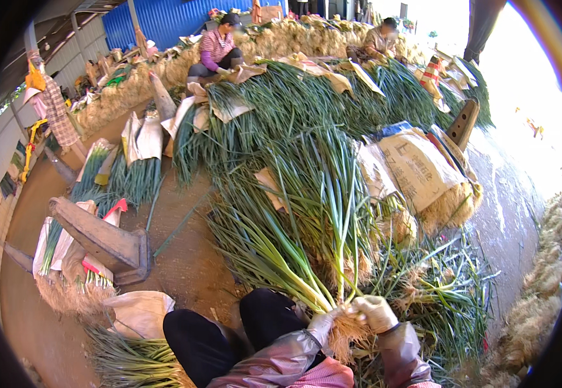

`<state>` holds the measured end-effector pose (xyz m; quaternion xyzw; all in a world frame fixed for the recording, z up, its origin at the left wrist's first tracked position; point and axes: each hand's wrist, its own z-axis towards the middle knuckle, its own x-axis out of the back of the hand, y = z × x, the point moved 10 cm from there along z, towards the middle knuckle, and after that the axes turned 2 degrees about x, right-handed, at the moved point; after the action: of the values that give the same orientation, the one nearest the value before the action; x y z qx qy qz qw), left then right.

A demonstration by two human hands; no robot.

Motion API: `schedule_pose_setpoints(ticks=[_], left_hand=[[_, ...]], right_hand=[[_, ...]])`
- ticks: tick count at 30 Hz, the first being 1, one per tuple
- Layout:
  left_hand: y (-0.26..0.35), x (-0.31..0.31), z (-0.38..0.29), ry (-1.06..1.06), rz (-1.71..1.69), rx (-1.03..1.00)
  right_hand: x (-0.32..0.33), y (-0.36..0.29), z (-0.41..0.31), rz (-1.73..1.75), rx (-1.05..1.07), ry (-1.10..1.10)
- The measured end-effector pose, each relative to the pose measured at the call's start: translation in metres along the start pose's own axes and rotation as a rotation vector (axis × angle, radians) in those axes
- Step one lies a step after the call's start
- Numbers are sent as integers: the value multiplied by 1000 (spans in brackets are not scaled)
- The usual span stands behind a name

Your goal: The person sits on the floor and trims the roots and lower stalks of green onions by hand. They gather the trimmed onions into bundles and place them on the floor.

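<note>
My gloved left hand (321, 327) is closed around the lower stems of a few green onions (305, 286), just above their roots. Those roots (346, 334) hang as a tan tuft between my two hands. My gloved right hand (375, 313) touches the stem bases and roots from the right, its fingers bent; whether it grips a stem cannot be told. The leaves fan away from me over a large pile of green onions (286, 184). Loose leaves and stems (436, 291) lie right of my hands, and a bundle of green onions (140, 359) lies left of my knees.
A grey traffic cone (101, 237) lies tipped at left, beside wrapped bundles (58, 247). A sack-wrapped bundle (417, 167) lies at right. Two co-workers (215, 46) (378, 41) sit behind the pile. A heap of roots (528, 310) runs along the right edge.
</note>
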<state>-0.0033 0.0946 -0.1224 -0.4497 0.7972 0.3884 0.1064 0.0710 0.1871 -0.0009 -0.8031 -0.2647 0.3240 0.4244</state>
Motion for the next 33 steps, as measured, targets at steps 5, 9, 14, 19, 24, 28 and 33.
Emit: schedule_pose_setpoints(ticks=[5,9,14,19,24,28,33], left_hand=[[19,-31,-36,-328,-501,103],[42,-42,-58,-488,-448,-36],[43,-58,-66,-643,-548,41],[44,-37,-55,-422,-464,7],[30,-25,-43,-173,-321,36],[35,-47,-48,-303,-410,30],[37,-46,-53,-280,-401,62]], right_hand=[[167,-150,-95,1655,1047,108],[158,-97,-33,476,369,491],[-5,40,81,227,-120,-130],[-15,-3,129,390,201,110],[13,-20,98,-234,193,450],[7,-6,116,357,145,209],[33,-32,95,-194,378,503]])
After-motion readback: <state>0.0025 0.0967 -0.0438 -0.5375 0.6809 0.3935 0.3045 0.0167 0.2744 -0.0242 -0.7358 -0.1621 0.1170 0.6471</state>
